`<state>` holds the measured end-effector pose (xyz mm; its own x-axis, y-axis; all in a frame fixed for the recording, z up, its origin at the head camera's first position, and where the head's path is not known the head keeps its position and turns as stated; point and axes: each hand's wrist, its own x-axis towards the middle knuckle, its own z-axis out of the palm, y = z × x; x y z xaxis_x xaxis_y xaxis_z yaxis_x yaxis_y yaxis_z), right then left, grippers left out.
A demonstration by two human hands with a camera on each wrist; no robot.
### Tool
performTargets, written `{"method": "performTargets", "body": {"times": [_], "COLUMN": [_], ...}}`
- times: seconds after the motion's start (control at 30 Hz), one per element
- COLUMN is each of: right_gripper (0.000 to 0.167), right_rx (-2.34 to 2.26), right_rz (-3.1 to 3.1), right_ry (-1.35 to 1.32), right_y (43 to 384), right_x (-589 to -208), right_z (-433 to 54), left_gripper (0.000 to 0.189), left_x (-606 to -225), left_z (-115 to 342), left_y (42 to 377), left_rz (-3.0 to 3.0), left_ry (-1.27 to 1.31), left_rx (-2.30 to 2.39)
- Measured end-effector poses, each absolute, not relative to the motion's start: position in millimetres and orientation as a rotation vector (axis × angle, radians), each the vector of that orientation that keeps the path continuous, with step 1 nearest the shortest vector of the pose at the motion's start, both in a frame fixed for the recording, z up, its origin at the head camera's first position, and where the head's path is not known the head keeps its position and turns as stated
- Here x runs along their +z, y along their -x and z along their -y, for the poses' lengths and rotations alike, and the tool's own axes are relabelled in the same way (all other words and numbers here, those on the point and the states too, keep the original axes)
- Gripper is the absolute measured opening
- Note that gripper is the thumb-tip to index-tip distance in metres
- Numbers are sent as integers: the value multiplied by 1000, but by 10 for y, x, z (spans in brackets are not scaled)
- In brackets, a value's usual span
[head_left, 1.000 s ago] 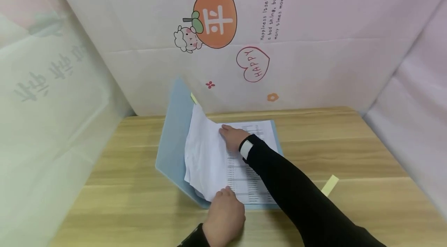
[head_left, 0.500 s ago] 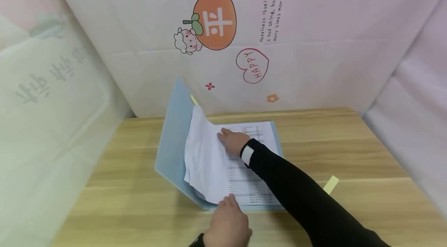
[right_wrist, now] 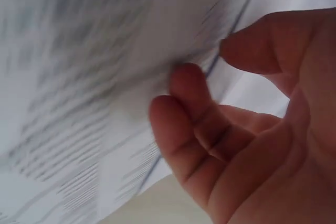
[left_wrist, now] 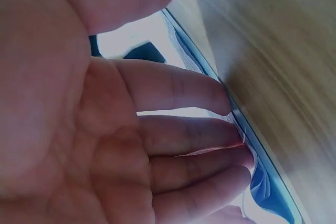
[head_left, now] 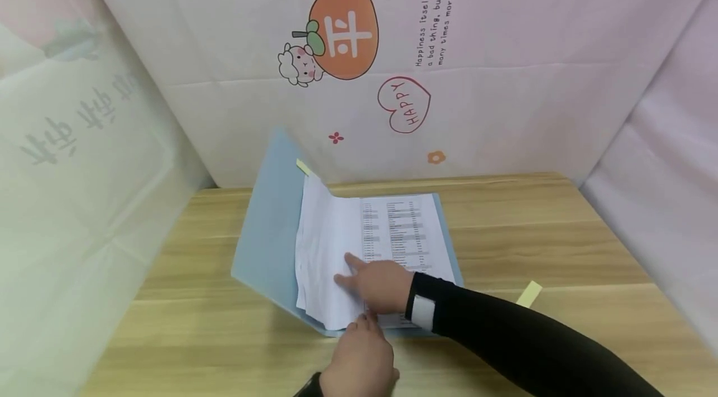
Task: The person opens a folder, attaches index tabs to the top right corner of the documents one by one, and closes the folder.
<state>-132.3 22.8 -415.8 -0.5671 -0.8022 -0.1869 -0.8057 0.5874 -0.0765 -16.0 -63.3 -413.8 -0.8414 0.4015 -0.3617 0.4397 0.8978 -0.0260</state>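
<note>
A light blue folder [head_left: 266, 229] lies spread on the table, its left cover tilted up. Blank-looking white sheets [head_left: 322, 229] lean against that cover, bowed up from the fold. On the right side a printed page [head_left: 412, 222] with rows of text lies flat. My right hand [head_left: 384, 285] reaches across the printed page, thumb and forefinger spread against the turned sheets near the fold. Below it, my left hand [head_left: 359, 356] has its fingertips at the papers' bottom edge. In the left wrist view, the left hand's fingers [left_wrist: 178, 87] extend straight to the folder's edge.
A pale yellow strip [head_left: 529, 293] lies on the wooden table [head_left: 561, 235] beyond the right sleeve. Another yellow tab [head_left: 303, 166] sticks out at the top of the sheets. A printed cloth [head_left: 505, 110] hangs behind the table and along both sides.
My right hand has slid down along the fold toward the left hand. The folder's cover and the turned sheets lean further left. My left hand has shifted only slightly.
</note>
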Motion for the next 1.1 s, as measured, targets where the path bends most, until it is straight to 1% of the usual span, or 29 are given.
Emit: {"method": "performTargets", "body": {"times": [0.03, 0.13, 0.27, 0.4, 0.5, 0.6, 0.67, 0.77, 0.97, 1.1], "right_gripper": [59, 46, 35, 44, 56, 63, 64, 62, 69, 65], "right_rx": [52, 64, 9, 4, 31, 48, 31, -5, -19, 35], "right_rz": [-2605, -2548, -2454, -2462, -2551, -2611, -2615, -2622, -2664, -2694], "right_ry": [1377, 1415, 1465, 1487, 1410, 1250, 1120, 996, 915, 887], "right_y": [1261, 1121, 1041, 1049, 1115, 1255, 1402, 1675, 2219, 2429], "right_x": [-4145, -4067, -3959, -3918, -3960, -4041, -4118, -4249, -4406, -4398], "right_z": [-230, -235, -272, -306, -296, -239, -170, -79, 12, 17], "left_gripper": [67, 58, 50, 48, 51, 53, 52, 48, 43, 47], "left_x": [-4140, -4139, -4142, -4146, -4149, -4150, -4153, -4158, -4165, -4170], "left_z": [638, 650, 659, 663, 672, 672, 679, 685, 674, 658], "left_y": [155, 142, 126, 142, 155, 156, 160, 163, 178, 195], "left_rz": [-2716, -2722, -2755, -2755, -2749, -2743, -2745, -2738, -2692, -2669], "left_ry": [-634, -661, -679, -670, -668, -664, -665, -682, -616, -542], "left_rx": [-149, -122, -66, -13, -1, -18, -36, -88, -80, -63]}}
